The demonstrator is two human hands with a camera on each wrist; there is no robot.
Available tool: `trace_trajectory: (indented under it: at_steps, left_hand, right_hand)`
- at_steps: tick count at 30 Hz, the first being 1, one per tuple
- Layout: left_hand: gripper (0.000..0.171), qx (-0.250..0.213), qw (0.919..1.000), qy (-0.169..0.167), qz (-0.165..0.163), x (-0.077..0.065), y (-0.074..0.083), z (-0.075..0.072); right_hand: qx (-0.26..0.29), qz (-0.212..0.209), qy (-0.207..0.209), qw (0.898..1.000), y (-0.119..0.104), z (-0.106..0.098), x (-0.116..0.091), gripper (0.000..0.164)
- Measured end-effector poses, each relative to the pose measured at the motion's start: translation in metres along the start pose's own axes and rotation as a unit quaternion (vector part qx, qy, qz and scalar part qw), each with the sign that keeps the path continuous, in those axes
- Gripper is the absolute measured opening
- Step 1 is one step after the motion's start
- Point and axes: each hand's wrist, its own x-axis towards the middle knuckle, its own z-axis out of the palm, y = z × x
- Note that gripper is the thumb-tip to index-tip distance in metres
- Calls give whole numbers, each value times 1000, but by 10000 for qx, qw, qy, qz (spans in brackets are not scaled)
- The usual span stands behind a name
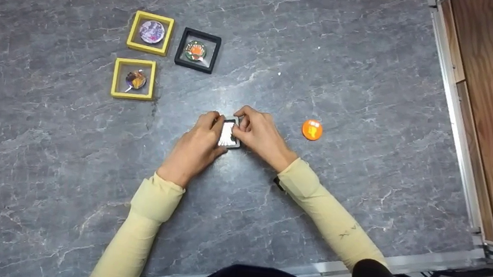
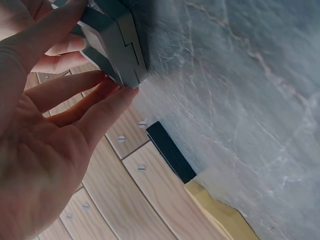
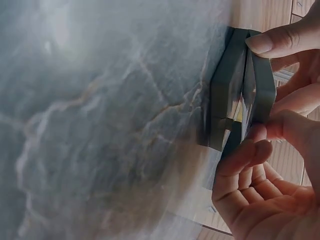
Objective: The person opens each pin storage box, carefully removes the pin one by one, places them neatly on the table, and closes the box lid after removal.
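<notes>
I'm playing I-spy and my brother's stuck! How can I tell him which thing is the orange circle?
Start at the big grey table and find the person's right hand near its middle. Just to the right of that hand is a shiny orange disc. Unlike the things inside the two yellow frames and the black frame, it has no frame around it.
</notes>
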Motion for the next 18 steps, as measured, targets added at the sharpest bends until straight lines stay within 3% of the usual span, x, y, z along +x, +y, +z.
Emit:
trace_trajectory:
  at_steps: [9,18]
  left_hand:
    - [67,332,9993,82,137,0,1,1]
    - [62,372,9991,166,135,4,4,5]
  right_hand:
    - [70,-43,-35,10000,5,4,0,26]
    - [214,95,8,9997,10,6,-1,26]
